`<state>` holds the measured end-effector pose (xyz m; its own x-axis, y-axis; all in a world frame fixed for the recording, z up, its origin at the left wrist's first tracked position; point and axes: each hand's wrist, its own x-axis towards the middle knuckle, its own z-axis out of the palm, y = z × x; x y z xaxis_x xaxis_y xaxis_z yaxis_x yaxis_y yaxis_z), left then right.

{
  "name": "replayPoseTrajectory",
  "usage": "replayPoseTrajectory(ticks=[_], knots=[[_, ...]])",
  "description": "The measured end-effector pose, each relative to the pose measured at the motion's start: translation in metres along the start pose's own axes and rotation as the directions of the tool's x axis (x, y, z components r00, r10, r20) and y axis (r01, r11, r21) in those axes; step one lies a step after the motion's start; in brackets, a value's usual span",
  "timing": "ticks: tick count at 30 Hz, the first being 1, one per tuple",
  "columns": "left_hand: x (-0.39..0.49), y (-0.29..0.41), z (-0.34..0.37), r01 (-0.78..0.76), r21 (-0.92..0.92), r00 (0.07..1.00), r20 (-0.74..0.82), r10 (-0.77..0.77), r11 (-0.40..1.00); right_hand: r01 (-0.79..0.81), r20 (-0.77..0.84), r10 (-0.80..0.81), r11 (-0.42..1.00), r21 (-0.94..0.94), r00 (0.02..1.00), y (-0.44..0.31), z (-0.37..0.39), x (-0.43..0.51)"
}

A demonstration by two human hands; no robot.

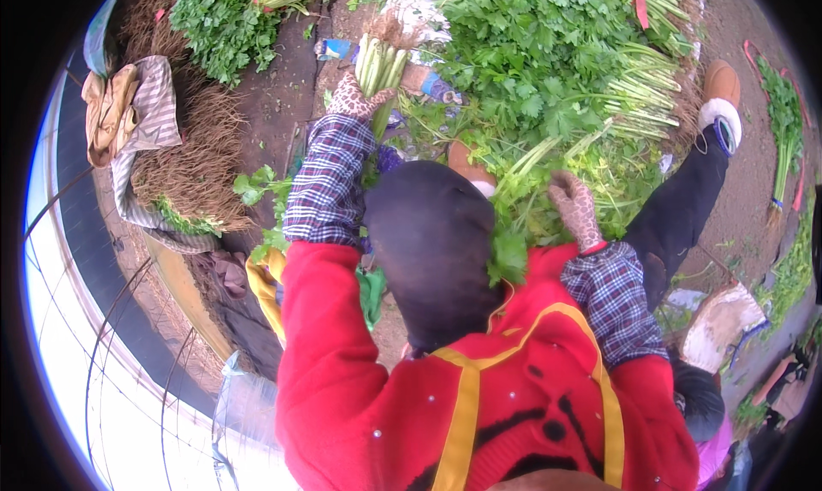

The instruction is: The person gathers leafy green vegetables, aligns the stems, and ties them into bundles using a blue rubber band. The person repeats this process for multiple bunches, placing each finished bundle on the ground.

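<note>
My left hand (361, 99), in a spotted glove, grips a bunch of celery (380, 67) by its pale stalks. The roots point away from me, and the lower part is hidden behind my forearm and bent knee. My right hand (573, 208), gloved alike, hovers above loose trimmed leaves with its fingers curled; whether something is between them is unclear. Beside it, loose celery stalks (532, 157) trail leaves toward my knee (430, 253). A large heap of leafy celery (533, 48) lies beyond, its stalks and roots toward the right.
At the left stands a stack of rooted bundles (192, 163), with a striped cloth (157, 99) draped over it. A leafy bunch (225, 29) lies farther back. My outstretched right leg (674, 195) borders the heap. A tied bunch (783, 144) lies far right. Another person (703, 401) is behind my right arm.
</note>
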<state>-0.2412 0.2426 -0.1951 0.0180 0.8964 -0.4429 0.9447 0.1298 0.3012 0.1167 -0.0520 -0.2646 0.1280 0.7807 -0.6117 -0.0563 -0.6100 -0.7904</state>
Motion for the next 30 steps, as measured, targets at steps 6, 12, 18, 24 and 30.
replayPoseTrajectory(ticks=[6, 12, 18, 24, 30], knots=[[-0.007, 0.01, 0.032, -0.096, -0.118, 0.993, -0.086, 0.086, 0.988, 0.045, -0.145, -0.059, 0.994, -0.102, 0.988, -0.001, -0.002, 0.007], [0.002, 0.006, 0.041, -0.078, -0.115, 0.994, -0.081, 0.069, 0.99, 0.243, -0.404, -0.344, 0.928, -0.282, 0.847, -0.037, -0.026, 0.031], [0.0, 0.003, 0.051, -0.068, -0.116, 0.996, -0.071, 0.06, 0.991, 0.333, 0.232, -0.41, 0.193, -0.923, 0.882, -0.063, -0.033, 0.066], [-0.001, 0.006, 0.059, -0.05, -0.124, 0.997, -0.059, 0.043, 0.991, 0.459, 0.462, 0.008, -0.129, -0.879, 0.887, -0.095, -0.021, 0.09], [-0.03, 0.01, 0.083, -0.032, -0.106, 0.999, 0.03, 0.036, 0.994, 0.606, 0.602, -0.271, -0.077, -0.792, 0.751, -0.087, -0.064, 0.071]])
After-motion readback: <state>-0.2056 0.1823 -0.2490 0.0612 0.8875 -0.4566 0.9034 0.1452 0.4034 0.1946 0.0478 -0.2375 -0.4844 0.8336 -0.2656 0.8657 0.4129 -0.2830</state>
